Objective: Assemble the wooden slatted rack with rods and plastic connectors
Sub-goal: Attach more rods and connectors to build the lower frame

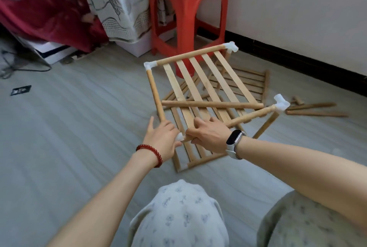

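A partly built rack stands tilted over the floor: a slatted wooden panel (202, 80) with white plastic corner connectors at its far right (231, 46) and far left (150, 65). My left hand (163, 137) grips a white connector (179, 136) at the lower end of the left rod (156, 94). My right hand (208, 134) grips a wooden rod (250, 116) whose near end meets that connector. The rod's far end carries another white connector (281, 103). A second slatted panel (190, 147) lies flat on the floor under my hands.
A third slatted panel (244, 84) lies on the floor behind. Loose rods (315, 109) lie to the right. A red plastic stool (187, 8) stands behind the rack, by a white wall. Draped cloths and a cable are at far left. My knees are at the bottom.
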Available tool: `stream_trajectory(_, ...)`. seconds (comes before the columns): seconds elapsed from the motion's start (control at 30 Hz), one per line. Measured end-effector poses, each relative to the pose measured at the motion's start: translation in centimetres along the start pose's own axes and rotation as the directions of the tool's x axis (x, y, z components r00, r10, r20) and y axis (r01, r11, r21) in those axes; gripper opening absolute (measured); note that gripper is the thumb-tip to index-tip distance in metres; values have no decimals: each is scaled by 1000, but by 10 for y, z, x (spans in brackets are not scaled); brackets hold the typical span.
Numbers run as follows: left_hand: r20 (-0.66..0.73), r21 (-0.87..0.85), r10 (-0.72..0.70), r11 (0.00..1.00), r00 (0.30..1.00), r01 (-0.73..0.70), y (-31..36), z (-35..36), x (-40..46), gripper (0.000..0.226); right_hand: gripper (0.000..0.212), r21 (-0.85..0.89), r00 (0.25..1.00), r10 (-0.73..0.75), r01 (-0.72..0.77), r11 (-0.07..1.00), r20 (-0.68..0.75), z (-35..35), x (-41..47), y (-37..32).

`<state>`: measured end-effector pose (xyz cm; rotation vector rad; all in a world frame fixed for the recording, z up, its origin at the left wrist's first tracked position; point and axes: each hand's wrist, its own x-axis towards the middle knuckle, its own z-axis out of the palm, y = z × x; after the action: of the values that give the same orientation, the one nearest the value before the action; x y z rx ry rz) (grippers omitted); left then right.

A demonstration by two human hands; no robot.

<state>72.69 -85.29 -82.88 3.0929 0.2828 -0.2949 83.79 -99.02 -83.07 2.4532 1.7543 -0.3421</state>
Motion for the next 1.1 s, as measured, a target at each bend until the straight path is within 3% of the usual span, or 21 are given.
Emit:
stream_trajectory(0.13,6,-94,-43,995,999,44,-32,3,-10,28,23,144,995,40,-52,988,87,-8,25,-24)
stream_trajectory(0.3,-7,-197,-52,979,999,50,-54,8,-16,23,16,156,973,86,-121,980,213,-17,44,-41)
stream_trajectory(0.5,-36,-234,-94,969,995,83,-53,19,-16,18,18,203,986,60,-92,975,158,-25,41,-31)
stream_trajectory(0.67,-61,-357,-101,931,993,72,-39,19,-11,31,13,221,991,50,-76,972,123,-10,41,-27)
stream_trajectory(0.9,-12,-434,-156,891,988,136,-30,20,-10,18,17,275,999,13,-26,961,51,-8,36,-25)
stream_trajectory(1.1,-26,-487,-159,864,987,127,-28,22,-6,46,19,298,999,23,-33,954,39,-11,42,-28)
